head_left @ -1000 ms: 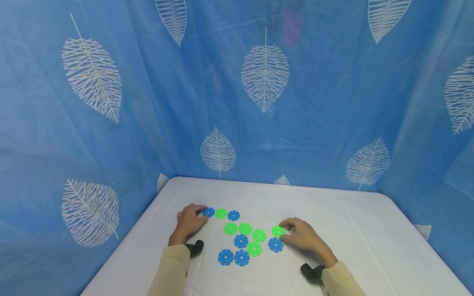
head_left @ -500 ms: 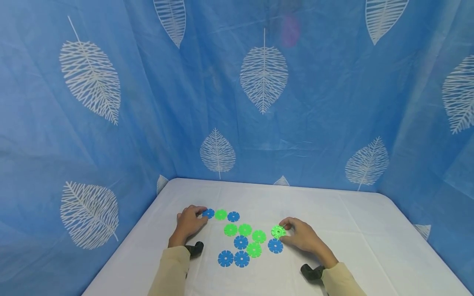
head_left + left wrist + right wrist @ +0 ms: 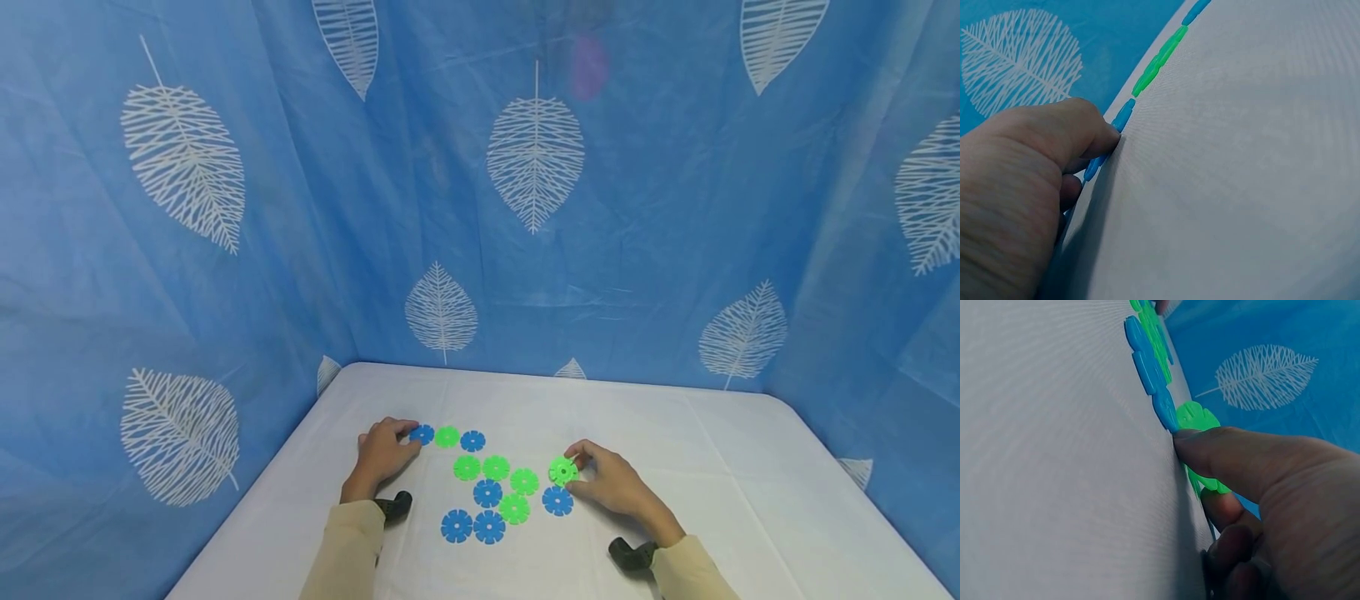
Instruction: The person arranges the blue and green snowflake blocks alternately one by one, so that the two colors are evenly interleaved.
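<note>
My left hand (image 3: 384, 450) rests at the left end of the upper row, thumb and fingers pinching the edges of a blue interlocking disc (image 3: 423, 434). Between the right hand's (image 3: 613, 477) thumb and fingers is a green interlocking disc (image 3: 563, 472); the right wrist view shows it tilted up from the table, partly hidden by the thumb. Directly in front of that green disc lies another blue disc (image 3: 557, 501). Beside the left hand's disc, the row continues with a green disc (image 3: 447, 437) and a blue disc (image 3: 472, 441), both flat.
Several more green discs (image 3: 496, 467) and blue discs (image 3: 457, 526) lie flat mid-table between the hands. White cloth covers the table (image 3: 675, 433). A blue curtain (image 3: 637, 208) with leaf prints stands behind it and at both sides. Black wrist devices (image 3: 633, 554) sit under the forearms.
The green disc in the right hand has tipped slightly, its hole now showing darker. The left hand and the discs lying on the table have stayed in place.
</note>
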`<state>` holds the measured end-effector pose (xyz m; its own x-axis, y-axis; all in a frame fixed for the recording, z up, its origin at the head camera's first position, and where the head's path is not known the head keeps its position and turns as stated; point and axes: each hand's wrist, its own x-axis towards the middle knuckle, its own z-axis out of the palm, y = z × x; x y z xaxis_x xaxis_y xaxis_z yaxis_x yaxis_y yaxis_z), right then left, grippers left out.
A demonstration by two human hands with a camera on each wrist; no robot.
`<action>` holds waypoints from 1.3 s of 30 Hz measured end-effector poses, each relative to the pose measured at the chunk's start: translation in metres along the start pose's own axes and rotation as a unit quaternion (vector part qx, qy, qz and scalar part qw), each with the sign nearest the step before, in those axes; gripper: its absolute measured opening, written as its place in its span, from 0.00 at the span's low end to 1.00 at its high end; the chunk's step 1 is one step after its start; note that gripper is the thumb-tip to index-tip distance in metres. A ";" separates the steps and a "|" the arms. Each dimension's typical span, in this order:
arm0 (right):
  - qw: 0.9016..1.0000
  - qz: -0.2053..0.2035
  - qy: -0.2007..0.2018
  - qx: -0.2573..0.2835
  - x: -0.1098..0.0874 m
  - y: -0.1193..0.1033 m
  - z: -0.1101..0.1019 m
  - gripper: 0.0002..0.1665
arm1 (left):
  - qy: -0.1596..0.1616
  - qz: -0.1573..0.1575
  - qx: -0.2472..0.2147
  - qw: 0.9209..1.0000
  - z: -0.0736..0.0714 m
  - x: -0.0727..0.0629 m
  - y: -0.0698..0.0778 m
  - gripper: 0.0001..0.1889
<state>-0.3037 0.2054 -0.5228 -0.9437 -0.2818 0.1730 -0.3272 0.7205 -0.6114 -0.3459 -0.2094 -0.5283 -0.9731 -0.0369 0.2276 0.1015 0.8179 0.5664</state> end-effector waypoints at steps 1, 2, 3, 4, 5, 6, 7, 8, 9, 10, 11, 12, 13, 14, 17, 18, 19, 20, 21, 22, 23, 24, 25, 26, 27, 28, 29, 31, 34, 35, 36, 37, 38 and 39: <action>1.000 -0.003 -0.001 0.000 0.000 0.000 0.000 0.25 | 0.000 0.000 0.000 1.000 0.000 0.000 0.000 0.20; 1.000 -0.005 -0.002 0.001 0.000 0.001 0.000 0.25 | 0.000 0.000 0.000 1.000 0.000 0.000 0.000 0.20; 1.000 -0.007 -0.003 0.002 0.000 0.001 0.000 0.25 | -0.001 0.001 0.000 1.000 0.000 0.000 0.000 0.20; 1.000 -0.008 -0.003 0.002 -0.001 0.001 0.000 0.25 | -0.001 0.001 0.000 1.000 0.000 0.000 0.000 0.20; 1.000 -0.010 -0.004 -0.001 -0.001 0.002 0.000 0.25 | -0.001 0.001 0.001 1.000 0.000 0.000 0.000 0.20; 1.000 -0.013 -0.004 -0.001 -0.001 0.002 0.000 0.26 | -0.001 0.001 0.001 1.000 0.000 0.000 0.000 0.20; 1.000 -0.015 -0.005 -0.001 -0.001 0.002 0.000 0.26 | 0.000 0.000 0.001 1.000 0.000 0.000 0.000 0.20; 1.000 -0.017 -0.007 -0.001 -0.001 0.003 0.000 0.26 | -0.001 -0.001 0.001 1.000 0.000 0.001 0.000 0.20; 1.000 -0.019 -0.007 0.000 -0.001 0.003 0.000 0.26 | -0.002 -0.001 0.001 1.000 0.000 0.001 0.000 0.20; 1.000 -0.022 -0.008 -0.001 -0.001 0.003 0.000 0.26 | -0.002 -0.002 0.000 1.000 0.000 0.001 0.000 0.20; 1.000 -0.023 -0.010 0.000 -0.001 0.004 -0.001 0.26 | -0.002 -0.002 -0.002 1.000 0.000 0.001 0.000 0.20; 1.000 -0.023 -0.010 0.002 -0.001 0.004 -0.001 0.26 | -0.002 -0.001 -0.004 1.000 0.000 0.002 -0.001 0.20; 1.000 -0.023 -0.013 0.004 -0.001 0.004 -0.001 0.26 | -0.002 -0.002 -0.005 1.000 0.000 0.002 -0.001 0.20; 1.000 -0.024 -0.015 0.007 -0.001 0.004 -0.002 0.26 | -0.002 -0.002 -0.006 1.000 0.000 0.002 -0.001 0.20; 0.999 -0.026 -0.026 0.019 -0.002 0.004 -0.003 0.25 | 0.000 -0.003 -0.007 1.000 0.000 0.003 -0.002 0.21; 0.999 -0.027 -0.031 0.023 -0.002 0.004 -0.003 0.25 | 0.001 -0.004 -0.006 1.000 0.001 0.003 -0.002 0.21; 0.999 -0.029 -0.035 0.025 -0.002 0.004 -0.003 0.25 | 0.002 -0.004 -0.004 1.000 0.001 0.003 -0.002 0.21; 0.998 -0.030 -0.038 0.027 -0.003 0.005 -0.003 0.24 | 0.004 -0.003 -0.002 1.000 0.001 0.003 -0.003 0.20; 0.998 -0.030 -0.039 0.028 -0.003 0.005 -0.003 0.24 | 0.005 -0.003 0.000 1.000 0.002 0.003 -0.003 0.20; 0.998 -0.030 -0.040 0.028 -0.003 0.005 -0.003 0.24 | 0.007 -0.001 0.001 1.000 0.002 0.003 -0.003 0.20; 0.998 -0.030 -0.039 0.028 -0.003 0.006 -0.003 0.24 | 0.008 0.000 0.002 1.000 0.002 0.002 -0.003 0.20; 0.999 -0.030 -0.037 0.025 -0.003 0.006 -0.002 0.23 | 0.008 0.000 0.001 1.000 0.002 0.002 -0.003 0.20; 0.999 -0.029 -0.034 0.024 -0.003 0.006 -0.002 0.23 | 0.009 0.002 0.000 1.000 0.002 0.002 -0.003 0.20; 0.999 -0.028 -0.030 0.023 -0.003 0.006 -0.002 0.23 | 0.010 0.003 0.000 1.000 0.002 0.002 -0.003 0.20; 0.999 -0.026 -0.026 0.025 -0.003 0.006 -0.002 0.22 | 0.010 0.004 -0.001 1.000 0.002 0.002 -0.003 0.20; 0.999 -0.025 -0.022 0.026 -0.002 0.006 -0.001 0.22 | 0.011 0.005 -0.001 1.000 0.001 0.002 -0.002 0.20; 0.999 -0.023 -0.019 0.030 -0.002 0.005 -0.001 0.22 | 0.012 0.005 -0.001 1.000 0.001 0.002 -0.002 0.20; 0.999 -0.018 -0.015 0.039 -0.002 0.005 -0.001 0.22 | 0.012 0.005 0.000 1.000 0.001 0.001 -0.002 0.20; 0.998 -0.011 -0.012 0.054 -0.001 0.005 -0.001 0.22 | 0.010 0.004 0.000 1.000 0.000 0.001 -0.001 0.20; 0.998 -0.009 -0.012 0.058 -0.001 0.005 -0.001 0.22 | 0.009 0.004 -0.001 1.000 0.000 0.000 -0.001 0.20; 0.998 -0.009 -0.009 0.061 -0.001 0.005 -0.001 0.22 | 0.009 0.004 -0.002 1.000 0.000 0.000 -0.001 0.20; 0.998 -0.008 -0.008 0.068 -0.001 0.004 -0.001 0.22 | 0.009 0.005 -0.002 1.000 0.000 0.000 -0.001 0.20; 0.997 -0.009 -0.007 0.074 -0.002 0.004 -0.002 0.22 | 0.009 0.007 -0.002 1.000 0.000 0.000 -0.001 0.20; 0.997 -0.010 -0.004 0.082 -0.002 0.004 -0.002 0.22 | 0.009 0.008 -0.002 1.000 0.000 0.000 -0.001 0.20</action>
<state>-0.3029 0.2100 -0.5240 -0.9367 -0.3006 0.1794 -0.3323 0.6022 -0.7259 -0.3459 -0.2101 -0.5289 -0.9674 -0.0335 0.2512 0.1185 0.8163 0.5653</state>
